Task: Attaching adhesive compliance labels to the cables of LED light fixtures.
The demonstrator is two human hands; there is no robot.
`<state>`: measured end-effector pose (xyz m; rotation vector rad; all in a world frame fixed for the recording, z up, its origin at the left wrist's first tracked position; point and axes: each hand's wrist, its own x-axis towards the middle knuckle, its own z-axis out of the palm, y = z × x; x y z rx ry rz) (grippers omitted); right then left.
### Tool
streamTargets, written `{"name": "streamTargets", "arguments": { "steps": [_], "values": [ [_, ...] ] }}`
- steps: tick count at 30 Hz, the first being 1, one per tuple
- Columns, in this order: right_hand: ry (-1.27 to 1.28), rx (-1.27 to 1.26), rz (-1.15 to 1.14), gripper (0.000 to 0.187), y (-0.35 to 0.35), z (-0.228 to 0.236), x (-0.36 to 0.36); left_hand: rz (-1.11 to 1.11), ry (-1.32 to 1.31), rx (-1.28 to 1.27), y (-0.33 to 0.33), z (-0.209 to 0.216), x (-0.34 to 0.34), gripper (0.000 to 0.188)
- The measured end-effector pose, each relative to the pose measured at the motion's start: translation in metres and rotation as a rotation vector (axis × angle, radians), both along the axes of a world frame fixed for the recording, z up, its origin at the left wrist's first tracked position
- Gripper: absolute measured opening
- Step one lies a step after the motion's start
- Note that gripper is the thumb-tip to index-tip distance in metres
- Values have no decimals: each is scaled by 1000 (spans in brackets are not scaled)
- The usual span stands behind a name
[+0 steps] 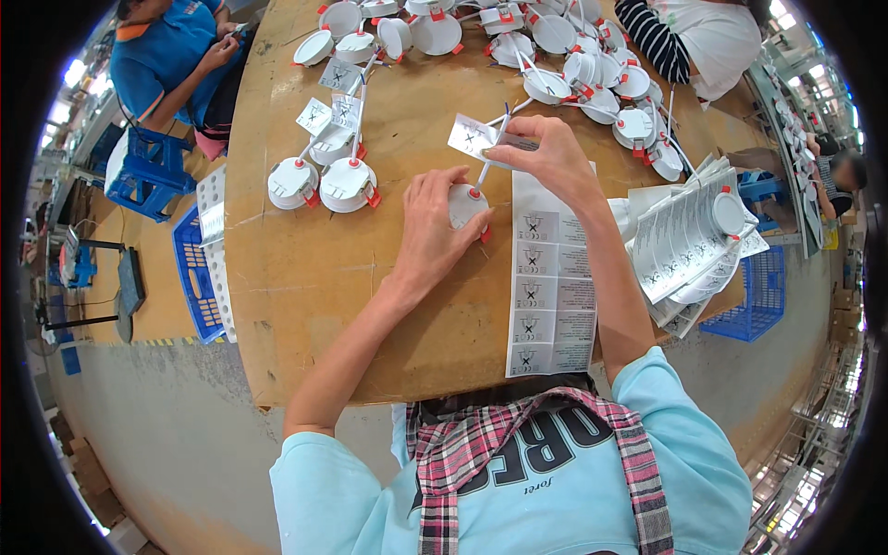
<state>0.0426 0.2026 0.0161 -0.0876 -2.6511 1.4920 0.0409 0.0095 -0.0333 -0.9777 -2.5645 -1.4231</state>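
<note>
My left hand (427, 222) is closed around a round white downlight (460, 205) on the table, thumb and fingers on its rim. A white cable (484, 173) rises from the red grommet on its top. Beside the cable, my right hand (546, 153) pinches a silvery printed label (470, 137) that sticks out to the left of the cable; whether it is stuck on there cannot be made out. Under my right wrist lies a long strip of labels (553, 296). Left of my hands stand several white downlights (349, 183), with labels (314, 116) on their cables.
Many downlights (555, 35) are heaped at the table's far side. A stack of label sheets (675, 240) with a downlight (727, 214) on top lies at the right. Blue crates (196, 273) flank the table (305, 305). Two people (171, 55) sit across, left and right.
</note>
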Motion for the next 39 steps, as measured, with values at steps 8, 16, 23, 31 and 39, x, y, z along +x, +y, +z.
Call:
{"name": "streamTargets", "arguments": {
  "steps": [8, 16, 23, 31, 39],
  "values": [
    [116, 143, 182, 23, 5, 6, 8, 5, -637, 313, -22, 7, -3, 41],
    [319, 235, 328, 19, -11, 15, 12, -399, -1150, 554, 16, 5, -82, 44],
    [366, 175, 334, 21, -14, 17, 13, -945, -1535, 858, 51, -14, -86, 73],
    [464, 249, 299, 20, -14, 16, 12, -785, -1265, 801, 47, -23, -88, 69],
    [483, 300, 190, 17, -16, 16, 18, -626, -1205, 629, 26, -8, -87, 41]
  ]
}}
